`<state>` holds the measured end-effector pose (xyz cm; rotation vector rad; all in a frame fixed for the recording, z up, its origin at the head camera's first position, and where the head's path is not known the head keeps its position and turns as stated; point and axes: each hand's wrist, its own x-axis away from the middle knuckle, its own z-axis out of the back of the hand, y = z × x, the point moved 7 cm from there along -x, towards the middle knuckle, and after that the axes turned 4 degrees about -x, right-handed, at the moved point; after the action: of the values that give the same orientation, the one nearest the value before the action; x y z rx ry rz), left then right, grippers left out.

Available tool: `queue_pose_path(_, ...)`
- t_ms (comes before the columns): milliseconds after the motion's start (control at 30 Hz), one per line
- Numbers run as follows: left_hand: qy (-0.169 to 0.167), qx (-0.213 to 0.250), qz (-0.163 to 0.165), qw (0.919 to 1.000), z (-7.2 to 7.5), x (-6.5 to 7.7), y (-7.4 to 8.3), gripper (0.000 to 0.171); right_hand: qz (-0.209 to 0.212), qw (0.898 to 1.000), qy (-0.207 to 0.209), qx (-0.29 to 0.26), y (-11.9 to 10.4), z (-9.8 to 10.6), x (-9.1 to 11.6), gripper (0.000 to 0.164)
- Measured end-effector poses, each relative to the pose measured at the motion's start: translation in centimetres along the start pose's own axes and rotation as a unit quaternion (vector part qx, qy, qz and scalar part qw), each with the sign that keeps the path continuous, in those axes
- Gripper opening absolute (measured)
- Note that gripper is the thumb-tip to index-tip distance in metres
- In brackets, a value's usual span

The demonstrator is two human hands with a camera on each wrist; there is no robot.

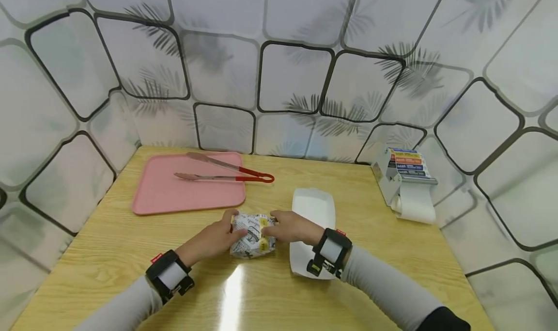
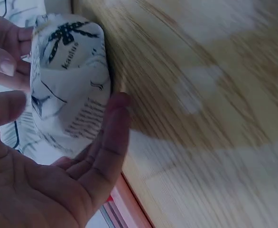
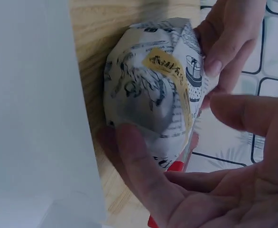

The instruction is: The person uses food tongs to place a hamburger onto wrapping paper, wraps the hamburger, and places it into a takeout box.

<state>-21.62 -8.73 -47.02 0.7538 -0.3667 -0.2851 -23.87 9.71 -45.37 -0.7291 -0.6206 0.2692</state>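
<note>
A rounded, burger-shaped paper parcel (image 1: pixel 249 236) lies on the wooden table between my hands. Its white wrapper carries dark print, and a yellow label (image 3: pixel 167 66) runs across it. My left hand (image 1: pixel 214 239) holds the parcel's left side, with fingers (image 2: pixel 111 147) curved round its edge. From the right, my right hand (image 1: pixel 289 226) grips it, its fingers (image 3: pixel 136 147) along the side and the thumb near the top. What the wrapper contains is hidden. Just right of the parcel, partly beneath my right wrist, an open white takeout box (image 1: pixel 311 205) rests on the table.
A pink tray (image 1: pixel 174 190) lies at the back left, with red-handled tongs (image 1: pixel 218 178) resting across it and over its right edge. At the back right stands a dispenser (image 1: pixel 405 176) with a white sheet hanging out. Patterned walls enclose the table (image 1: pixel 370 292).
</note>
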Motion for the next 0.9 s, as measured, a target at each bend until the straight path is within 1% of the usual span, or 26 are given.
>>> queue_pose_path(67,0.006,-0.001,-0.012,0.9999,0.1,-0.3,0.5,0.067,0.006,1.000,0.009,0.003,-0.1,0.4,0.4,0.069)
queue_pose_path(167,0.008,-0.002,-0.026,0.9996,0.5,-0.8,1.5,0.065,0.013,1.000,0.021,-0.016,-0.4,1.5,1.6,0.062)
queue_pose_path(267,0.003,0.005,-0.048,0.9988,0.8,-1.2,3.4,0.064,0.024,0.999,0.040,-0.015,-0.3,3.4,3.5,0.058)
queue_pose_path(367,-0.021,0.027,-0.076,0.9965,0.3,-1.5,5.9,0.065,0.031,0.998,0.058,-0.007,0.5,5.4,5.9,0.057)
queue_pose_path(467,-0.060,0.044,-0.108,0.9914,-1.1,-1.7,8.1,0.074,0.027,0.997,0.068,-0.003,2.2,6.9,8.2,0.056)
queue_pose_path(533,-0.085,0.042,-0.126,0.9874,-2.5,-1.9,9.2,0.084,0.015,0.997,0.069,-0.009,3.7,7.5,9.3,0.055)
queue_pose_path(667,-0.111,0.025,-0.160,0.9805,-5.1,-2.9,10.7,0.096,-0.009,0.997,0.070,-0.021,6.3,8.0,10.8,0.053)
queue_pose_path(733,-0.119,0.011,-0.165,0.9790,-6.3,-3.4,11.1,0.097,-0.019,0.997,0.071,-0.024,7.4,8.0,11.2,0.051)
queue_pose_path(800,-0.123,-0.005,-0.162,0.9790,-7.4,-3.9,11.2,0.098,-0.028,0.997,0.072,-0.023,8.5,7.7,11.3,0.050)
queue_pose_path(900,-0.118,-0.041,-0.157,0.9797,-8.7,-4.3,10.9,0.098,-0.025,0.998,0.064,-0.010,9.6,7.1,11.2,0.050)
